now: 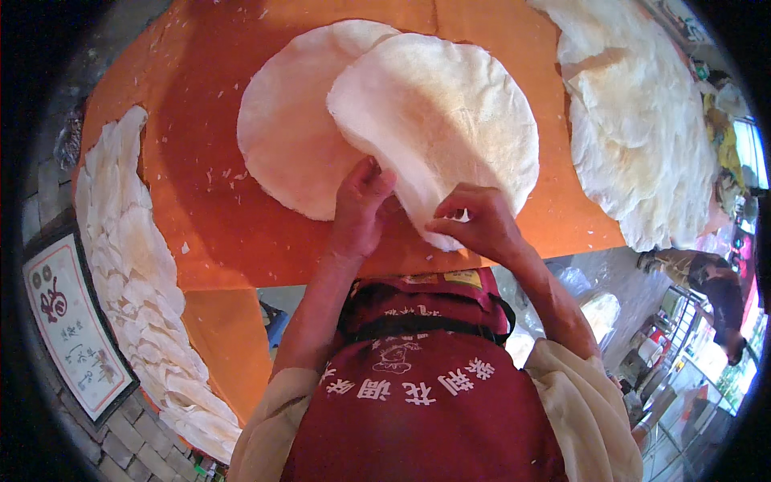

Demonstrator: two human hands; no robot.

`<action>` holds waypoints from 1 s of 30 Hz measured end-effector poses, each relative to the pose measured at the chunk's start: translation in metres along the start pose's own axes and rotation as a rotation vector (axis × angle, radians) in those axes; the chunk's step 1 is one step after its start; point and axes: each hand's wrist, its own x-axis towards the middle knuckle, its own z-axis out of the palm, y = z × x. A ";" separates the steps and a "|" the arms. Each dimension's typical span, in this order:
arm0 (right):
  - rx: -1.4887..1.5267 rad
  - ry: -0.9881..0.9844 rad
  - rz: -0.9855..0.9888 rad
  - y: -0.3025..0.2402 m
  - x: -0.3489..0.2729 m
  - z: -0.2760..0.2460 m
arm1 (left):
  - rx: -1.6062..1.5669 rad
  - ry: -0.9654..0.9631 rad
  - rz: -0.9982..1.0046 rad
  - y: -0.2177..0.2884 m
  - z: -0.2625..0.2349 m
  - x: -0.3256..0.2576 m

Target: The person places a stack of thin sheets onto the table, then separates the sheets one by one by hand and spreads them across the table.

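Two large, thin, round white sheets, like flatbreads, lie overlapped on an orange-covered table. The left sheet point(281, 132) is partly hidden under the right sheet point(450, 104), whose near edge is drawn toward me in a raised, curled fold. My left hand point(361, 205) is closed at the left side of that fold, fingers bent and thumb against the edge. At the fold's near tip, my right hand point(482, 225) pinches the sheet between thumb and fingers. Both hands are just over the table's front edge.
The orange table point(205, 205) carries small white flakes. A row of overlapping white pieces point(132, 241) runs down the left, beside a framed sign point(79, 325). A broad stack of white sheets point(638, 120) lies at right. Beyond it, another person point(711, 281) bends over near metal racks.
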 end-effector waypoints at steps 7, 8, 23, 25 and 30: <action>-0.085 0.448 0.272 -0.008 0.016 -0.004 | 0.203 0.202 0.029 -0.010 -0.019 0.008; -0.220 0.340 0.250 -0.006 0.018 0.005 | 0.149 0.289 0.002 -0.017 -0.022 0.011; -0.300 0.737 0.008 -0.016 0.049 -0.353 | -0.078 0.300 -0.071 0.004 -0.074 -0.023; -1.216 0.708 -0.114 -0.039 0.055 -0.321 | -0.213 0.282 -0.098 0.006 -0.077 -0.027; -0.813 0.268 0.067 0.063 0.052 -0.190 | -0.268 0.258 -0.058 0.013 -0.058 -0.038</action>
